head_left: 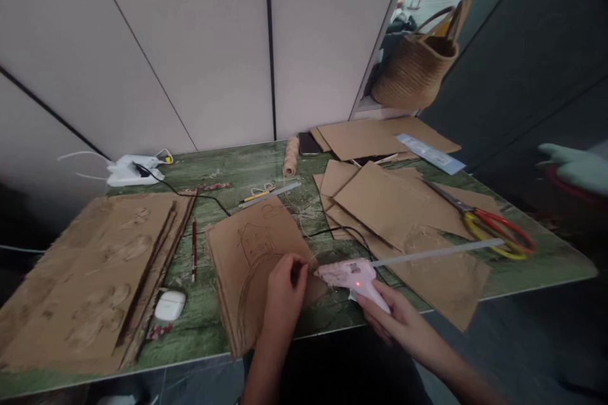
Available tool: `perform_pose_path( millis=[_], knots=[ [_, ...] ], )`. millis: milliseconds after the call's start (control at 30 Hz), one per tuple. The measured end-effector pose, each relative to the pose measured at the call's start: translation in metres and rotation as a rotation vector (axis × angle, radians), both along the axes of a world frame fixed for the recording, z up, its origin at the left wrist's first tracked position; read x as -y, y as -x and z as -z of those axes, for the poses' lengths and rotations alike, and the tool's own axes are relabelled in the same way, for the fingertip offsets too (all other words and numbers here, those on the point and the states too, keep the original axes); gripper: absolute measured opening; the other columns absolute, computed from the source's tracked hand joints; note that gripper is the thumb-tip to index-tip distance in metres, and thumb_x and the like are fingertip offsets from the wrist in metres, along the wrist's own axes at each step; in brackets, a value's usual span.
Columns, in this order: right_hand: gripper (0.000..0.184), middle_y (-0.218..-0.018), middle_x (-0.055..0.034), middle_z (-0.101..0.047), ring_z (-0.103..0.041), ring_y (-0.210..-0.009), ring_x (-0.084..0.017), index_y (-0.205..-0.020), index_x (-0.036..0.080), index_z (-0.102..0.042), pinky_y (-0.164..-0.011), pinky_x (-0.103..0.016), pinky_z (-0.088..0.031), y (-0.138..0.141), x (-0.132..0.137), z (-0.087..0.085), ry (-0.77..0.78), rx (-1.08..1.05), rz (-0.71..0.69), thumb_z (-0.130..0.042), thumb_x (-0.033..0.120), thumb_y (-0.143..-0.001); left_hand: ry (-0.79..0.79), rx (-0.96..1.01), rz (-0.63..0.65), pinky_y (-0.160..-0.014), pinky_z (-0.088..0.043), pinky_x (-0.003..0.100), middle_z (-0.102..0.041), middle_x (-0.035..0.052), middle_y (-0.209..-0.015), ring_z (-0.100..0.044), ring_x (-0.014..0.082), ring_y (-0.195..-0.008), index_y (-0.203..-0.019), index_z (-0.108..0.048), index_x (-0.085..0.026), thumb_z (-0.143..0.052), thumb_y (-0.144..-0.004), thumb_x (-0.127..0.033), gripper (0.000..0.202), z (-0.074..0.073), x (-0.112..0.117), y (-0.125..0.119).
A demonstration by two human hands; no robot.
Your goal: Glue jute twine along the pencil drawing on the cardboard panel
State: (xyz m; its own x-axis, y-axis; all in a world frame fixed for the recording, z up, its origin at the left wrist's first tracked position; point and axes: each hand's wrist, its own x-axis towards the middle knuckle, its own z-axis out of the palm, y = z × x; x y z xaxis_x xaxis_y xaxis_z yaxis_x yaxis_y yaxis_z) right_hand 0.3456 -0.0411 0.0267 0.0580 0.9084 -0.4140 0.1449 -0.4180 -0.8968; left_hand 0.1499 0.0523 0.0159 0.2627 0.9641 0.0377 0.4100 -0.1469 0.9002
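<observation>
My right hand (389, 313) is wrapped round the handle of a pink hot glue gun (349, 273) with a small red light lit. A long translucent glue stick (439, 252) sticks out of its back. The nozzle points left, close to the fingertips of my left hand (286, 281). Those fingers are pinched over the right part of a cardboard sheet (256, 228), on a thin strand that looks like twine. On this sheet a house outline (255, 242) and a curved line (249, 278) stand out in twine. Its lower right part is hidden by my hand.
Left lie stacked cardboard panels (137, 253), a pencil (194, 250) and a white earbud case (170, 305). Behind are a twine spool (291, 157), a phone (309, 143) and a power strip (135, 169). Right are cardboard pieces (380, 202), scissors (475, 212) and another person's hand (572, 164).
</observation>
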Motion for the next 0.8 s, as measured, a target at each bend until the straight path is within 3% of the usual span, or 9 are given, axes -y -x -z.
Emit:
perform_pose_path(
  millis=[100,267,400,533,800],
  knots=[
    [0.054,-0.053,0.0082,-0.041,-0.036,-0.041,-0.008,-0.076,0.022,-0.048,-0.039,-0.021,-0.028,0.003,0.000,0.001,-0.034,0.089,-0.002,-0.056,0.075,-0.081,0.001,0.006,-0.003,-0.069,-0.045,0.028,-0.067,0.0027,-0.079,-0.062,0.0184,-0.074,-0.082,-0.061,-0.020,-0.052,-0.089,-0.027,0.013,0.002,0.000,0.000],
    [0.038,-0.061,0.0004,-0.056,-0.049,-0.052,-0.014,-0.075,0.020,-0.057,-0.049,-0.024,-0.038,0.005,0.004,-0.008,-0.193,0.412,-0.062,-0.051,0.055,-0.090,-0.001,-0.001,0.000,-0.071,-0.045,0.028,-0.067,0.0029,-0.080,-0.062,0.0188,-0.076,-0.082,-0.061,-0.020,-0.052,-0.090,-0.026,0.013,0.006,0.000,0.001],
    [0.035,-0.063,-0.0025,-0.064,-0.058,-0.054,-0.018,-0.084,0.021,-0.063,-0.053,-0.026,-0.042,0.006,0.011,-0.020,-0.162,0.533,-0.138,-0.045,0.049,-0.092,-0.008,-0.004,-0.003,-0.070,-0.045,0.028,-0.066,0.0028,-0.080,-0.062,0.0186,-0.076,-0.082,-0.060,-0.020,-0.052,-0.090,-0.026,0.013,0.006,0.000,0.000],
    [0.036,-0.066,-0.0046,-0.069,-0.064,-0.057,-0.021,-0.092,0.022,-0.068,-0.056,-0.028,-0.046,0.001,0.016,-0.025,-0.131,0.560,-0.168,-0.045,0.050,-0.091,-0.018,-0.028,0.004,-0.071,-0.045,0.028,-0.066,0.0031,-0.081,-0.062,0.0188,-0.077,-0.082,-0.060,-0.020,-0.052,-0.091,-0.026,0.013,0.008,0.001,0.000],
    [0.032,-0.090,-0.0085,-0.075,-0.067,-0.079,-0.024,-0.092,0.018,-0.069,-0.073,-0.033,-0.052,-0.007,0.012,-0.011,-0.103,0.330,-0.186,-0.057,0.045,-0.082,-0.027,-0.030,0.004,-0.072,-0.045,0.028,-0.066,0.0036,-0.081,-0.062,0.0191,-0.078,-0.082,-0.060,-0.020,-0.052,-0.091,-0.025,0.013,0.008,0.001,0.000]
  ],
)
